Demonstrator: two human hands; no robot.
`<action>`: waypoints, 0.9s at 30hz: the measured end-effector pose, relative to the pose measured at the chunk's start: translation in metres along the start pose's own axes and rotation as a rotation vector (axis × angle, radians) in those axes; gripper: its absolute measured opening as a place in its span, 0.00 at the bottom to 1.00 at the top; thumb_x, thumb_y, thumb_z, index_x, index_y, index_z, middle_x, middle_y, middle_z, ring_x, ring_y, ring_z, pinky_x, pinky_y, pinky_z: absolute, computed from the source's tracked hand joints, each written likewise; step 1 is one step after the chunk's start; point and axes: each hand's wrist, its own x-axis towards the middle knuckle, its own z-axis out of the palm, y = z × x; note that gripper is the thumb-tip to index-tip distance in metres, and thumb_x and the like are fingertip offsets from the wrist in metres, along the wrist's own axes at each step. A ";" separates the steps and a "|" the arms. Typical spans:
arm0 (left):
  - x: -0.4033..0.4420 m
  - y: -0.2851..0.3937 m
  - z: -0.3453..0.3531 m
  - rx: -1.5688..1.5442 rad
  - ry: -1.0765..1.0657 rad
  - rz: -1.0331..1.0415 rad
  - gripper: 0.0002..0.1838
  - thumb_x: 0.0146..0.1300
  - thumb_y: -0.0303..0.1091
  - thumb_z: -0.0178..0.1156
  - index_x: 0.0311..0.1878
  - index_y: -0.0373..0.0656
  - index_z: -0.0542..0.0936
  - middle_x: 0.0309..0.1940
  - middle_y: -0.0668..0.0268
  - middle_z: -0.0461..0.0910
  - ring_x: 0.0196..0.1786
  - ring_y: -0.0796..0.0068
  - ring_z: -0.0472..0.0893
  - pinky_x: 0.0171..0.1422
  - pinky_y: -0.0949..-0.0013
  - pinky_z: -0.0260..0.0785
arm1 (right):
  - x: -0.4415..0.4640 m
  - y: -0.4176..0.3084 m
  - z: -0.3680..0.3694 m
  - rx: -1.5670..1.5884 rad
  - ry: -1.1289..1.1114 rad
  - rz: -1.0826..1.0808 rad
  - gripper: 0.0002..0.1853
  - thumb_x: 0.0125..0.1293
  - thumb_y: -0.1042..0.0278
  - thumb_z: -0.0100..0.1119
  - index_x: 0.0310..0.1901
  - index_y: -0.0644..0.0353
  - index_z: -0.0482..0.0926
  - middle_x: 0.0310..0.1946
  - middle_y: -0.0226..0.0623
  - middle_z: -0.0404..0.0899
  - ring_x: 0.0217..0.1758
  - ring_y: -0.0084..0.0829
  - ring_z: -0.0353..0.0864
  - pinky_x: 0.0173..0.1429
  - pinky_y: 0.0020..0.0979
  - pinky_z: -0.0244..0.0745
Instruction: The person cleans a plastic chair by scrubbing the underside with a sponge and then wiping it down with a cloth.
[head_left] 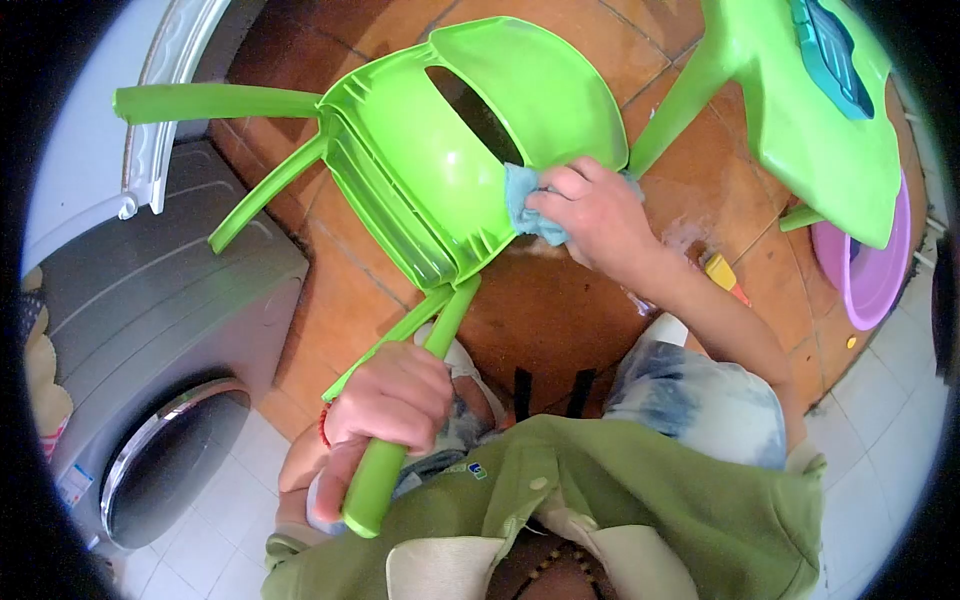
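A green plastic chair (400, 130) lies tipped over in front of me, its legs pointing left and toward my body. My left hand (392, 400) is wrapped around one of its legs, close to my chest. At the near edge of the backrest, beside the slot, my right hand (590, 215) presses a light blue cloth (527, 205) against the plastic. The fingers of that hand are bunched on the cloth, and part of it is hidden beneath them.
At upper right stands another green plastic seat (800, 130) with a teal tray-like object (835, 60) on it. Beneath is a purple basin (880, 265). A yellow-and-orange object (722, 275) lies on the wet tiled floor (590, 310). A grey washing machine (190, 290) stands left.
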 end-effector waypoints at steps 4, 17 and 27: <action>0.008 0.006 -0.003 0.020 -0.009 -0.021 0.45 0.49 0.86 0.36 0.13 0.45 0.63 0.11 0.69 0.60 0.13 0.66 0.64 0.18 0.65 0.50 | -0.006 0.004 0.000 -0.137 -0.013 0.002 0.23 0.40 0.78 0.64 0.43 0.47 0.80 0.41 0.31 0.74 0.43 0.39 0.74 0.43 0.37 0.74; -0.018 0.002 0.003 0.103 -0.055 -0.042 0.46 0.49 0.86 0.35 0.14 0.44 0.64 0.11 0.66 0.59 0.14 0.63 0.64 0.20 0.64 0.51 | 0.021 0.020 -0.019 -0.007 0.059 0.314 0.14 0.44 0.75 0.60 0.37 0.55 0.82 0.35 0.41 0.75 0.43 0.44 0.76 0.44 0.39 0.75; -0.014 0.004 -0.003 0.064 -0.042 -0.054 0.44 0.46 0.85 0.42 0.15 0.44 0.64 0.13 0.67 0.60 0.17 0.62 0.67 0.22 0.65 0.52 | 0.207 -0.005 -0.042 -0.140 0.087 -0.057 0.18 0.50 0.73 0.57 0.45 0.47 0.82 0.44 0.36 0.77 0.51 0.42 0.76 0.56 0.37 0.72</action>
